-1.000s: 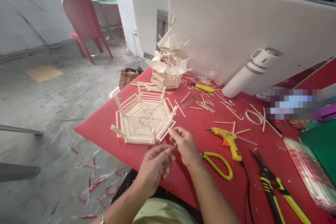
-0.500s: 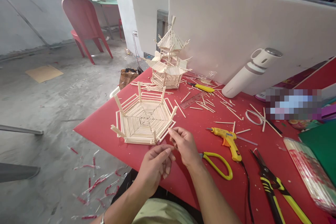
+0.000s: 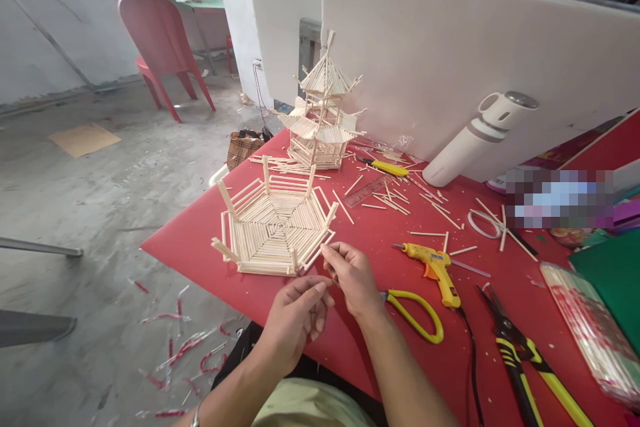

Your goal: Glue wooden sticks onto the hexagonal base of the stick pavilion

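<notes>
A hexagonal base made of thin wooden sticks, with short posts at its corners and low stick rails, lies on the red table. At its near right corner, my right hand is closed, thumb and index finger pinching the end of a rail stick. Just below and to the left, my left hand has thumb and forefinger pressed together close to the right hand's fingers. Whatever those left fingertips hold, if anything, is too small to make out. Behind the base stands a tiered stick pagoda.
Right of my hands lie yellow-handled pliers, a yellow glue gun with its cord and black-and-yellow shears. Farther back are loose sticks, a yellow cutter knife and a white bottle. Packed sticks lie far right.
</notes>
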Tool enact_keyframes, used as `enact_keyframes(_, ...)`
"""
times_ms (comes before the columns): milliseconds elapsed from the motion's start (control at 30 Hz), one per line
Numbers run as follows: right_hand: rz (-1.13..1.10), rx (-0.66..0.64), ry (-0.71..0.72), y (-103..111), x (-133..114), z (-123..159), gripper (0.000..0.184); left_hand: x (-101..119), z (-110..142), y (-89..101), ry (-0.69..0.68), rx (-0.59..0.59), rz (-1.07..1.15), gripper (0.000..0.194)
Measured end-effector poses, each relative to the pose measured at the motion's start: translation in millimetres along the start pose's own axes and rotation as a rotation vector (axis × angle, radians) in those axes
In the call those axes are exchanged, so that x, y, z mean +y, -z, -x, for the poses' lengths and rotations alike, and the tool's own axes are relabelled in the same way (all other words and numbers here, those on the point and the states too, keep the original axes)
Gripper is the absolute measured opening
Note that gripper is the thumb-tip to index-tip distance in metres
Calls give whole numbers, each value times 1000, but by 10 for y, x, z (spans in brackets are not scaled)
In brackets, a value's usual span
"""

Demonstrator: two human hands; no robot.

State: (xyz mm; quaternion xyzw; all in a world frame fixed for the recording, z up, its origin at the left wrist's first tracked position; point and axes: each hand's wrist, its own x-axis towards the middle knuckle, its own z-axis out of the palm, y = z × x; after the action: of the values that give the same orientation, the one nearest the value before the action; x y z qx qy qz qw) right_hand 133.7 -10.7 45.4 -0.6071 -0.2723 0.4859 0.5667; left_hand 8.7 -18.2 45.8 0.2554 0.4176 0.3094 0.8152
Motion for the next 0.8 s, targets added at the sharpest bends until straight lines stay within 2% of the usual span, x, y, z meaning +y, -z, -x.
enact_keyframes(800, 6, 5, 0, 2, 3, 0, 36, -11, -5, 20, 1, 0, -13, 33)
